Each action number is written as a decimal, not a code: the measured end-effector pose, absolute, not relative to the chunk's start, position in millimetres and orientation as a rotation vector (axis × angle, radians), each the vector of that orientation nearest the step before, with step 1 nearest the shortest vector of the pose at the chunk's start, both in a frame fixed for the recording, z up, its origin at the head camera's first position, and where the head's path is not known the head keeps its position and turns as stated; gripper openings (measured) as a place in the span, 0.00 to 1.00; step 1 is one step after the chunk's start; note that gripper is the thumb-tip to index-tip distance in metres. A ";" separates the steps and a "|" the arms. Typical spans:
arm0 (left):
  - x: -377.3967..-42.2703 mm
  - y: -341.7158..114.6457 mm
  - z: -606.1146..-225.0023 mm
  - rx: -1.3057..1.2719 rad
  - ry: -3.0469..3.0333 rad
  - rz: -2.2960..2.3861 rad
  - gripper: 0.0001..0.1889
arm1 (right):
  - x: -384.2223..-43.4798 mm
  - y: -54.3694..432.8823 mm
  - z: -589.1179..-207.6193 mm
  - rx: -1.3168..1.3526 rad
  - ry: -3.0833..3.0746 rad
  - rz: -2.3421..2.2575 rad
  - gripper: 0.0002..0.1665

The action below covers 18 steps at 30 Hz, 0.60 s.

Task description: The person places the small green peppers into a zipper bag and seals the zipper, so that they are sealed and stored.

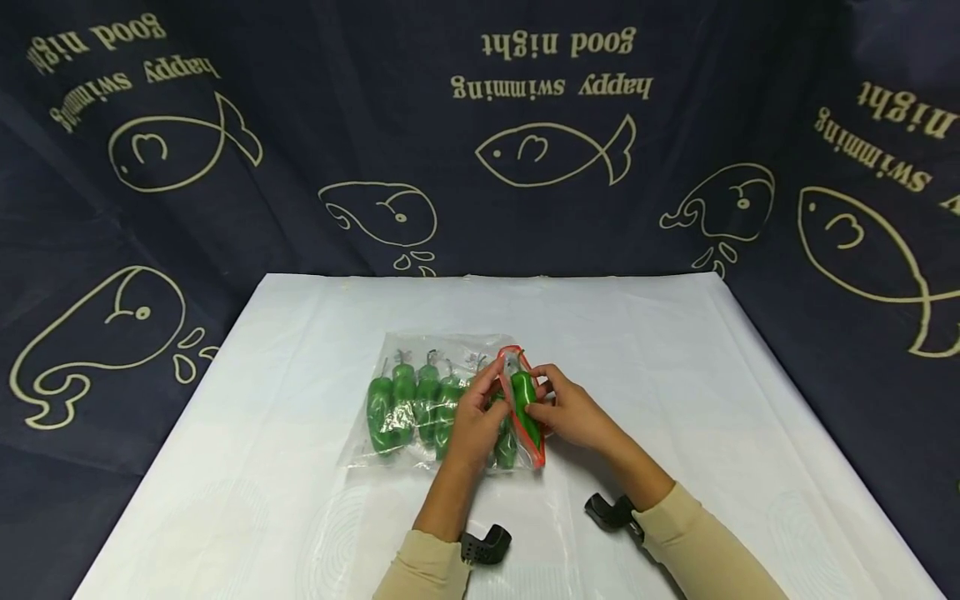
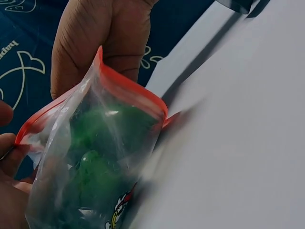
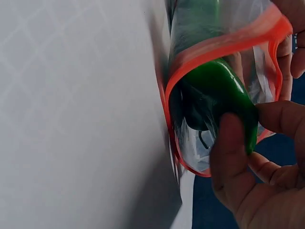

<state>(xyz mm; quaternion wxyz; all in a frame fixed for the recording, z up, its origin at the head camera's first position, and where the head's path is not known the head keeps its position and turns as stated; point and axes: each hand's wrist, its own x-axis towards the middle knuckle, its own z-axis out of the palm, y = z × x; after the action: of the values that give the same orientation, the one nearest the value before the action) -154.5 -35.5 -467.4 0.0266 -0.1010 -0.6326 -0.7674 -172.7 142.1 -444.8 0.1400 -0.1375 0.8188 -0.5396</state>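
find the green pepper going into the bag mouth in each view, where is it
Head: green pepper sits centre frame, between both hands, inside the red-rimmed bag mouth.
Left wrist: only blurred green shows through the bag plastic at lower left; which pepper it is cannot be told.
Right wrist: upper right, poking through the bag opening, the right hand gripping it.
Shared landmark: the bag's red rim.

Zip bag (image 2: 95, 157): contents a green blur, lower part cut off by frame edge. Printed logo (image 2: 119, 217): unreadable.
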 end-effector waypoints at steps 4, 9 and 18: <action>-151.3 -36.2 -462.7 -0.303 -2.054 -2.348 0.36 | -175.5 142.9 -449.5 -0.373 2.336 -1.597 0.31; -142.0 -36.5 -444.5 -0.385 -2.102 -2.353 0.37 | -177.4 144.8 -452.5 -0.331 2.282 -1.643 0.32; -135.3 -33.3 -431.4 -0.478 -2.126 -2.299 0.34 | -178.0 148.8 -454.1 -0.279 2.228 -1.671 0.33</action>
<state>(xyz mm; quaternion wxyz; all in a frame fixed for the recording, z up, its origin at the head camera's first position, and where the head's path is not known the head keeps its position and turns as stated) -135.3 -33.3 -431.4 -0.0131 -0.1507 -0.6712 -0.7257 -178.0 148.8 -454.1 0.1703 -0.0981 0.7844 -0.5882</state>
